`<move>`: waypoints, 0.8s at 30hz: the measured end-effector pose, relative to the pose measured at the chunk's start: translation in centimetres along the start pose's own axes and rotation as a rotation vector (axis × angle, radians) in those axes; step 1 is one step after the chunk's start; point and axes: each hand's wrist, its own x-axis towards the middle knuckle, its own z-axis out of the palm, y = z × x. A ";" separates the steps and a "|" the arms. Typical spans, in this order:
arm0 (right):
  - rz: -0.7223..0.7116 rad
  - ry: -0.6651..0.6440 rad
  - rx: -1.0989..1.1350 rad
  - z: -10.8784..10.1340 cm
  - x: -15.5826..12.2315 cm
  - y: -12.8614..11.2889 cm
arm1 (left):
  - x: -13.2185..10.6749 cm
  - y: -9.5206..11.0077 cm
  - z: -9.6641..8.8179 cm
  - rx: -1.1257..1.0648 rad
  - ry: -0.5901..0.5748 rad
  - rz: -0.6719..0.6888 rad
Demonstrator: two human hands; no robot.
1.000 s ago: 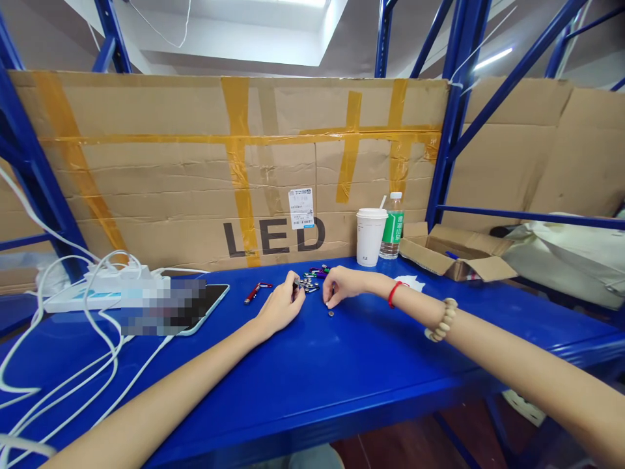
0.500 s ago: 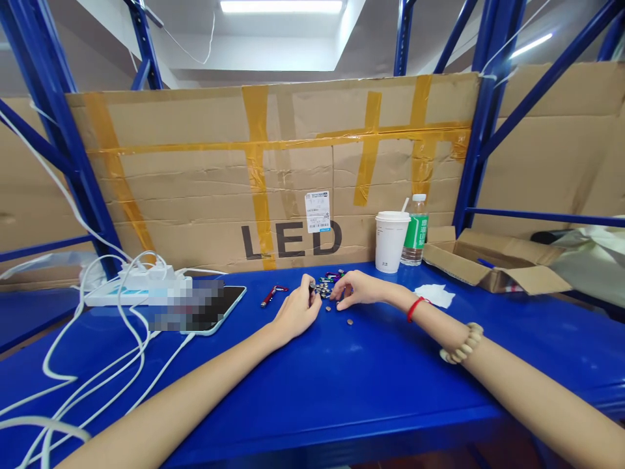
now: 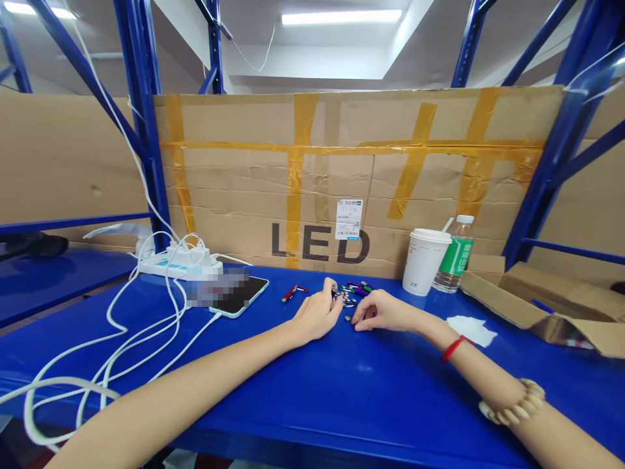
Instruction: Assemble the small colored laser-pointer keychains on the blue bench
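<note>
My left hand rests on the blue table, fingers curled round a small dark cylinder at its fingertips. My right hand lies just to its right, fingers bent down and pinching at a small round button cell on the table. Behind both hands lies a little pile of small metal and coloured parts. A small red keychain light lies left of the pile.
A white paper cup and a green-labelled bottle stand at the back right, beside an open cardboard box. A phone, power strip and white cables fill the left. A taped cardboard wall closes the back.
The view has swung left and tilted up. My right hand has drawn closer to my left, over the loose cell. My left hand still keeps the small cylinder.
</note>
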 end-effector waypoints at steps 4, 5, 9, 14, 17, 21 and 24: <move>-0.065 0.105 -0.040 0.5 0.4 -0.1 | -0.2 0.0 -0.2 -0.041 0.032 0.050; -0.079 0.126 -0.040 0.5 0.4 -0.2 | -0.2 -0.1 -0.1 -0.058 0.043 0.077; -0.069 0.299 0.088 0.5 0.5 -1.2 | -0.1 -0.4 0.0 -0.145 0.076 0.206; 0.036 0.543 0.446 0.3 0.5 -2.5 | 0.2 -0.8 0.3 -0.176 0.113 0.300; 0.021 0.571 0.585 0.4 0.5 -2.9 | 0.5 -1.0 0.5 -0.150 0.103 0.334; 0.037 0.466 0.617 0.9 0.5 -3.0 | 0.8 -1.4 0.8 -0.113 0.084 0.330; 0.072 0.432 0.610 1.1 0.5 -2.9 | 1.0 -1.6 0.9 -0.080 0.072 0.299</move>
